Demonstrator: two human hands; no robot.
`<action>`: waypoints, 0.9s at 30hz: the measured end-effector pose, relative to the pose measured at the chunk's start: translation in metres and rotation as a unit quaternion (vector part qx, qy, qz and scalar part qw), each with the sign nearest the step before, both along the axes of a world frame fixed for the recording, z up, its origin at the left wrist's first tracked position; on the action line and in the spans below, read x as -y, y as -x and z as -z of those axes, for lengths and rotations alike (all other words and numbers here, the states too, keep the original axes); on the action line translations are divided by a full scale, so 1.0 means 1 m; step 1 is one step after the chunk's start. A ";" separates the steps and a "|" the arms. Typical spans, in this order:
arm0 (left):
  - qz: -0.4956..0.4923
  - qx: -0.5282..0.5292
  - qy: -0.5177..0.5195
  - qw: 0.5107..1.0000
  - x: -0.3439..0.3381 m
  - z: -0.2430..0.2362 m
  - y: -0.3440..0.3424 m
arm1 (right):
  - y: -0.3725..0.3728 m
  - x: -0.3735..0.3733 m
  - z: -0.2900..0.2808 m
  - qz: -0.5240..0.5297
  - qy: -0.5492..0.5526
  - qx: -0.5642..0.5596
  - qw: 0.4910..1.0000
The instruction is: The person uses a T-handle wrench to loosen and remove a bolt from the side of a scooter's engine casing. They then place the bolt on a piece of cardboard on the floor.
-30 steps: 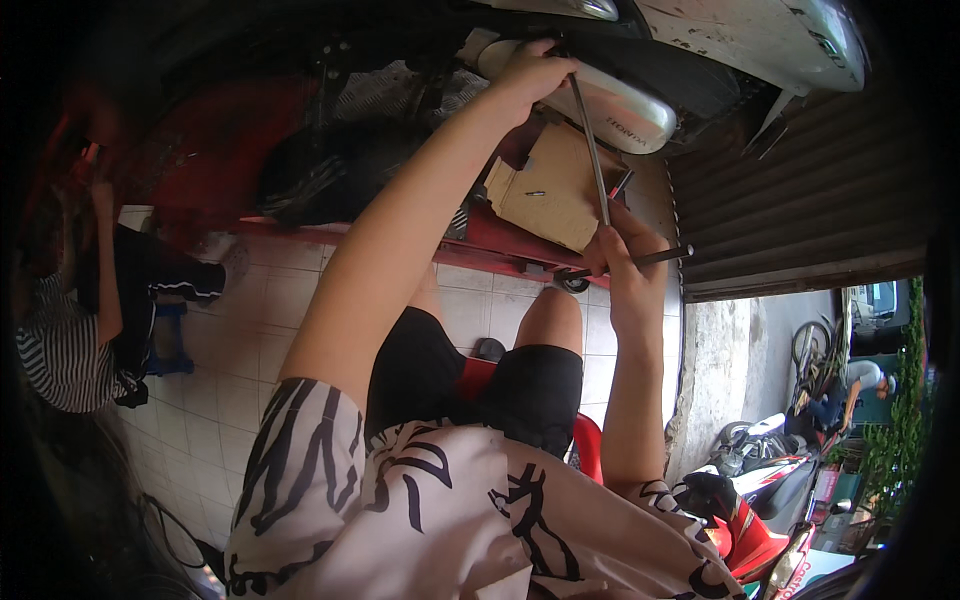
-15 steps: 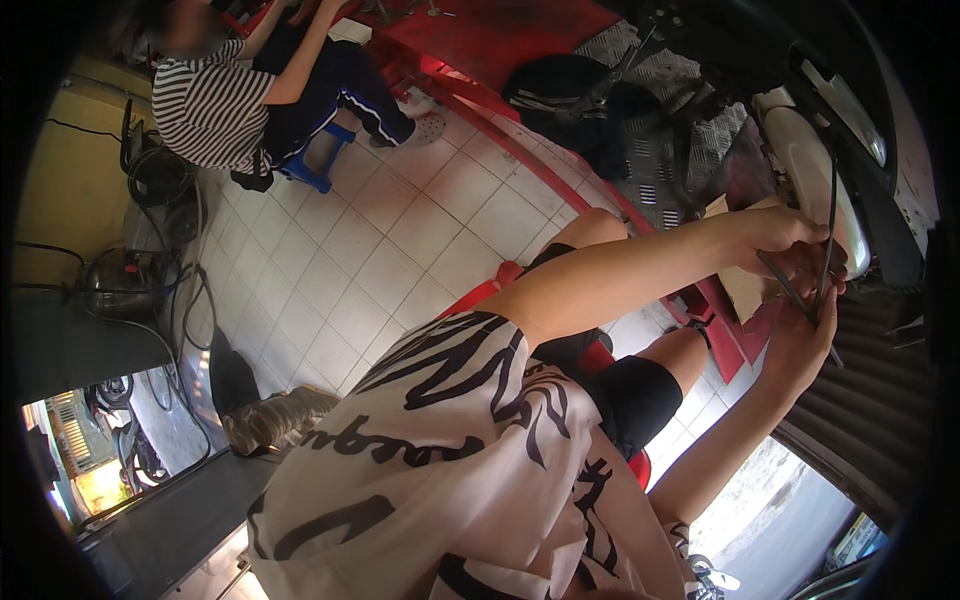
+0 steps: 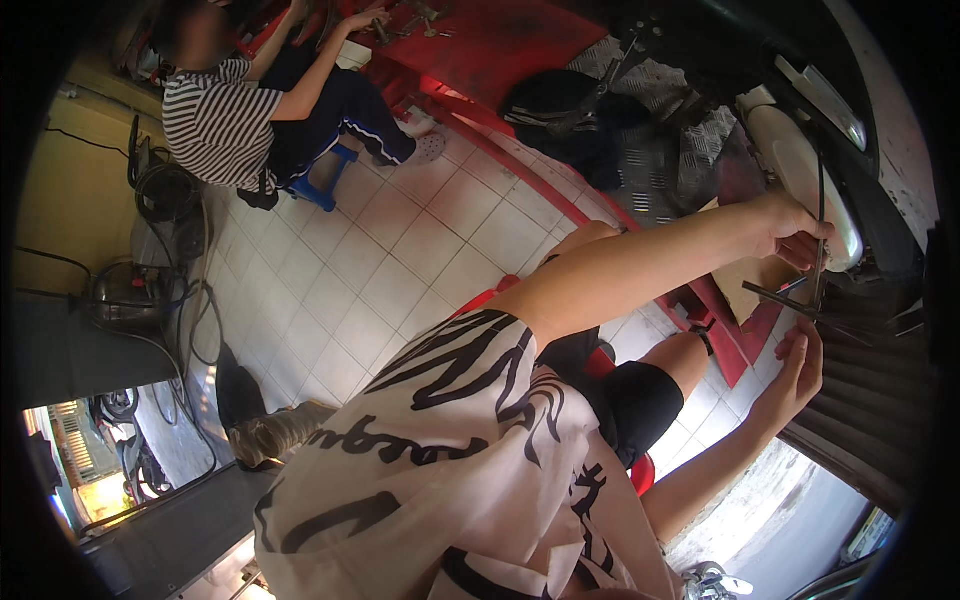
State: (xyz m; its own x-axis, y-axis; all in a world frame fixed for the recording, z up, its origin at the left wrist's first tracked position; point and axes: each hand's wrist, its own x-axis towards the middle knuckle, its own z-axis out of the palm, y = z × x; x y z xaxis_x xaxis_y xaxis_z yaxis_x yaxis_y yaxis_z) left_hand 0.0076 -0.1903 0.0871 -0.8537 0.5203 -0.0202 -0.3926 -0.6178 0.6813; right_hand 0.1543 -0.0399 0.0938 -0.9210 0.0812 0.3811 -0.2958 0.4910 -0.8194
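Both hands (image 3: 797, 300) on thin rod (image 3: 820, 225)

We're losing the thin rod (image 3: 818, 235) near the right edge: its lower end is blurring into the dark shutter. Left hand (image 3: 790, 232) is hiding its own fingertips, so grip is unclear. Right hand (image 3: 797, 372) is showing its back only. Scooter body (image 3: 800, 165) is getting cut off upper right.

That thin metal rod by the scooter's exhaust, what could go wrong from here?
1. The left hand grips the thin rod high up while the right hand sits open below; the rod could slip or swing.
2. Both hands work close to the pale exhaust cover; knuckles may knock it.
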 end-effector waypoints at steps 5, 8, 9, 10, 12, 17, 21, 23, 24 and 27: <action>-0.030 -0.024 0.023 0.999 -0.006 0.003 0.001 | 0.007 0.037 -0.004 -0.083 0.205 0.083 0.972; 0.001 -0.042 -0.017 0.999 -0.003 0.004 -0.003 | 0.014 0.035 -0.002 -0.101 0.338 0.108 0.930; 0.019 -0.041 -0.077 0.996 -0.006 0.006 -0.007 | 0.016 0.034 -0.002 -0.128 0.365 0.114 0.915; 0.051 -0.061 -0.124 0.989 -0.009 0.010 -0.011 | 0.016 0.034 -0.001 -0.120 0.398 0.114 0.902; 0.095 -0.049 -0.185 0.977 -0.012 0.015 -0.026 | 0.015 0.036 -0.002 -0.096 0.421 0.124 0.893; 0.065 -0.014 -0.161 0.985 -0.014 0.027 -0.029 | -0.001 0.010 -0.002 -0.071 0.258 0.127 0.955; 0.067 -0.013 -0.138 0.988 -0.011 0.028 -0.025 | -0.007 0.004 -0.002 0.020 0.053 0.053 0.997; 0.072 -0.026 -0.118 0.990 -0.013 0.028 -0.022 | -0.006 0.014 0.003 -0.023 -0.057 0.071 0.996; 0.068 -0.034 -0.104 0.992 -0.012 0.026 -0.021 | -0.008 0.020 -0.003 -0.062 -0.150 0.100 0.982; 0.080 -0.049 -0.066 0.993 -0.006 0.023 -0.015 | -0.013 0.044 -0.025 -0.102 -0.135 0.035 0.985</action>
